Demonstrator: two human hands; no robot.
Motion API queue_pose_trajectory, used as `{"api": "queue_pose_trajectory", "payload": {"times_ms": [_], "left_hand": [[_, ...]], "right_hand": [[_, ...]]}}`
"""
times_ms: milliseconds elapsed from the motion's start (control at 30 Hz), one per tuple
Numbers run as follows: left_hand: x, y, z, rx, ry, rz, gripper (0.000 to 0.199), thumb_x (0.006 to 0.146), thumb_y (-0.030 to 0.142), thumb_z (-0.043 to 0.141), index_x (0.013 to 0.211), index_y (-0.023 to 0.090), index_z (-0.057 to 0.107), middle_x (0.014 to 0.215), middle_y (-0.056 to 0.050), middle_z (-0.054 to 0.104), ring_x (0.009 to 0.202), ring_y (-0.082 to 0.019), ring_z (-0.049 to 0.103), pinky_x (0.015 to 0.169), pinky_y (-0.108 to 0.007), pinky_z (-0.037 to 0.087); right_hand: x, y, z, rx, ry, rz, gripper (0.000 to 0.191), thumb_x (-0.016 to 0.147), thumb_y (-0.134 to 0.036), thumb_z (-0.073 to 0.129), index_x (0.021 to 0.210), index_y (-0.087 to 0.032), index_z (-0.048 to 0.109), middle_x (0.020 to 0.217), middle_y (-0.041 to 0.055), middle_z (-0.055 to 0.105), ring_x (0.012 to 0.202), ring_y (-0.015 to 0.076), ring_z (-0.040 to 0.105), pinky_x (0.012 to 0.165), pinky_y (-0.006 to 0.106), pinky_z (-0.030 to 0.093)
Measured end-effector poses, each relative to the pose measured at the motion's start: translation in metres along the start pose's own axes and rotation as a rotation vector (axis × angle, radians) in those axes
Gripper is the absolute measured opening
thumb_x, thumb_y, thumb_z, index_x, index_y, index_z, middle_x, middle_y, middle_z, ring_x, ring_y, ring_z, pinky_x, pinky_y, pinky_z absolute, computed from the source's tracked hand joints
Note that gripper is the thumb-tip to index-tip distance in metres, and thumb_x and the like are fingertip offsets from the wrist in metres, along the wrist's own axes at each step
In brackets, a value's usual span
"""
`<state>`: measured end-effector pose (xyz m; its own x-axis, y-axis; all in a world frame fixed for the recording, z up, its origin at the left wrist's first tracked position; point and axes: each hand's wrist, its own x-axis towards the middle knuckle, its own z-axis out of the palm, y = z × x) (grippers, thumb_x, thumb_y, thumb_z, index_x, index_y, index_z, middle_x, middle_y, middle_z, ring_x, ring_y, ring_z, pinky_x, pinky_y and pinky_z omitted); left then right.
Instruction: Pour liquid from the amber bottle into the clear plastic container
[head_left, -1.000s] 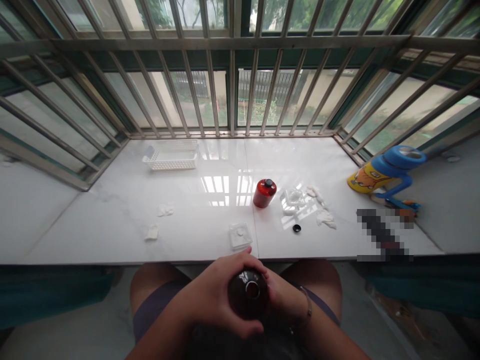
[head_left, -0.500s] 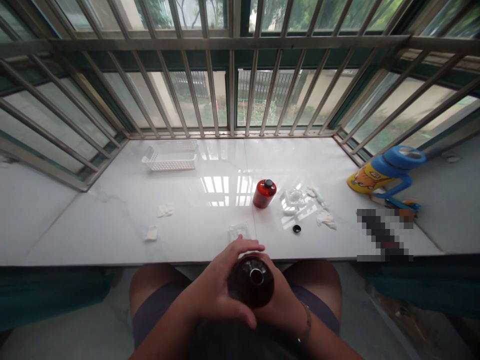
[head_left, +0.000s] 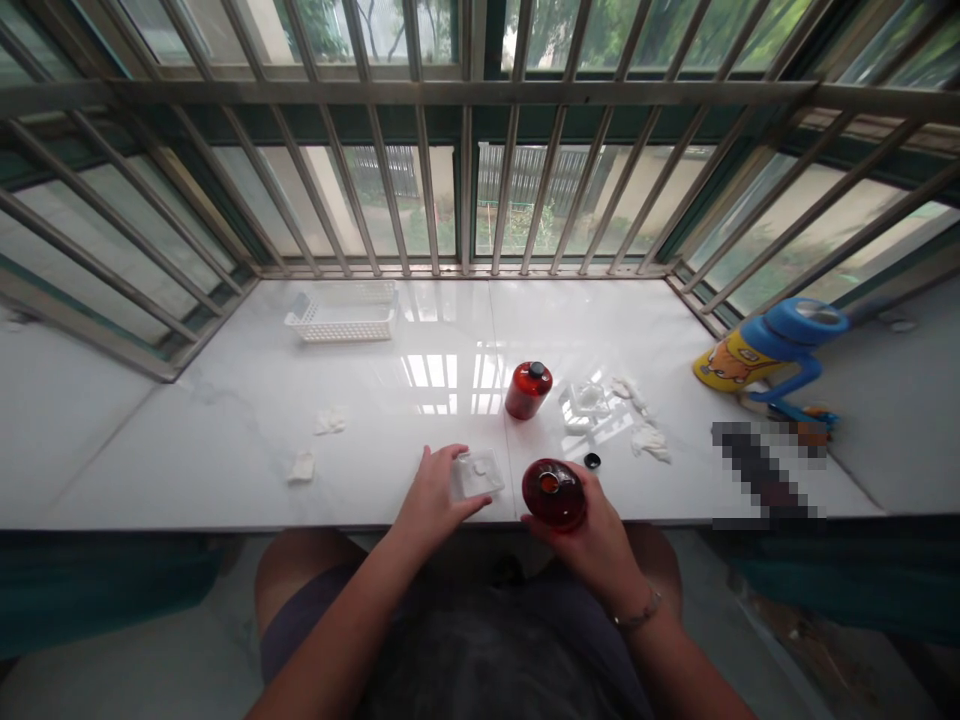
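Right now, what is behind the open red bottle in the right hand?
Behind the open red bottle in the right hand lie a small black cap and a capped red bottle. Its base is hidden.

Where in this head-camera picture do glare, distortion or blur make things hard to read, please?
Head view: window glare whitens the sill behind the capped red bottle; wide-angle bowing curves the window bars; a pixelated patch hides something at right; the open bottle in the right hand stays sharp.

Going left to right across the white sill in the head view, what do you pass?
crumpled tissue → white basket → left hand on the clear plastic tray → capped red bottle → open red bottle in the right hand → black cap → blue and yellow cup
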<state>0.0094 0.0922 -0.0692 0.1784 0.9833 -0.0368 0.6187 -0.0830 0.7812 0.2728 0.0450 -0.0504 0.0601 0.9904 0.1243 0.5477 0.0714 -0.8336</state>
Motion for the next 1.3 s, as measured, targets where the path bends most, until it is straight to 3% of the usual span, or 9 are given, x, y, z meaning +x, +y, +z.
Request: {"api": "queue_pose_trajectory", "payload": {"times_ms": [100, 267, 500, 733, 900, 1033, 1300], "left_hand": [[-0.005, 0.008, -0.011, -0.074, -0.028, 0.0, 0.069, 0.077, 0.037, 0.094, 0.136, 0.025, 0.06, 0.143, -0.011, 0.066, 0.147, -0.04, 0.054, 0.129, -0.065, 0.034], [-0.015, 0.011, -0.036, -0.251, -0.168, 0.072, 0.078, 0.083, 0.043, 0.091, 0.152, 0.033, 0.056, 0.153, -0.009, 0.059, 0.142, -0.032, 0.059, 0.116, -0.048, 0.053], [-0.016, -0.007, -0.054, -0.202, -0.172, 0.05, 0.078, 0.081, 0.044, 0.092, 0.15, 0.03, 0.059, 0.152, -0.01, 0.063, 0.144, -0.034, 0.058, 0.125, -0.052, 0.045], [-0.029, 0.01, -0.071, -0.206, -0.189, 0.147, 0.076, 0.088, 0.05, 0.086, 0.155, 0.032, 0.055, 0.148, -0.011, 0.061, 0.136, -0.032, 0.062, 0.119, -0.048, 0.051], [-0.037, 0.017, -0.068, -0.168, -0.133, 0.155, 0.078, 0.085, 0.052, 0.089, 0.152, 0.033, 0.056, 0.147, -0.01, 0.062, 0.132, -0.031, 0.065, 0.115, -0.047, 0.054], [-0.042, 0.018, -0.062, -0.16, -0.102, 0.062, 0.088, 0.077, 0.055, 0.095, 0.151, 0.03, 0.054, 0.143, -0.011, 0.066, 0.132, -0.034, 0.066, 0.116, -0.051, 0.053], [-0.041, 0.022, -0.062, -0.213, -0.131, 0.067, 0.077, 0.077, 0.053, 0.095, 0.142, 0.028, 0.061, 0.136, -0.01, 0.07, 0.126, -0.032, 0.07, 0.11, -0.048, 0.058]], "right_hand": [[0.001, 0.006, -0.001, -0.02, -0.005, 0.005, 0.078, 0.075, -0.052, 0.092, 0.138, -0.023, 0.057, 0.132, 0.0132, 0.071, 0.118, 0.0352, 0.072, 0.102, 0.051, 0.06], [0.0, 0.015, 0.002, -0.045, -0.047, -0.041, 0.077, 0.076, -0.047, 0.09, 0.14, -0.023, 0.055, 0.136, 0.0137, 0.069, 0.122, 0.0355, 0.07, 0.105, 0.053, 0.058], [0.002, 0.017, 0.016, -0.053, -0.097, -0.102, 0.074, 0.078, -0.038, 0.087, 0.142, -0.023, 0.052, 0.137, 0.0144, 0.067, 0.124, 0.0353, 0.068, 0.106, 0.054, 0.057], [0.002, 0.021, 0.018, -0.095, -0.105, -0.215, 0.073, 0.08, -0.029, 0.083, 0.145, -0.025, 0.051, 0.138, 0.0133, 0.068, 0.127, 0.0355, 0.067, 0.108, 0.056, 0.058], [0.004, 0.02, 0.013, -0.149, -0.099, -0.303, 0.068, 0.085, -0.025, 0.078, 0.147, -0.026, 0.052, 0.138, 0.0144, 0.068, 0.126, 0.0364, 0.067, 0.107, 0.059, 0.058], [0.006, 0.02, 0.011, -0.192, -0.108, -0.354, 0.066, 0.089, -0.022, 0.075, 0.15, -0.027, 0.05, 0.139, 0.0146, 0.067, 0.127, 0.0357, 0.066, 0.108, 0.06, 0.058], [0.01, 0.016, 0.007, -0.237, -0.111, -0.412, 0.064, 0.09, -0.016, 0.071, 0.15, -0.027, 0.051, 0.137, 0.0134, 0.067, 0.128, 0.0333, 0.065, 0.11, 0.057, 0.058]]}}
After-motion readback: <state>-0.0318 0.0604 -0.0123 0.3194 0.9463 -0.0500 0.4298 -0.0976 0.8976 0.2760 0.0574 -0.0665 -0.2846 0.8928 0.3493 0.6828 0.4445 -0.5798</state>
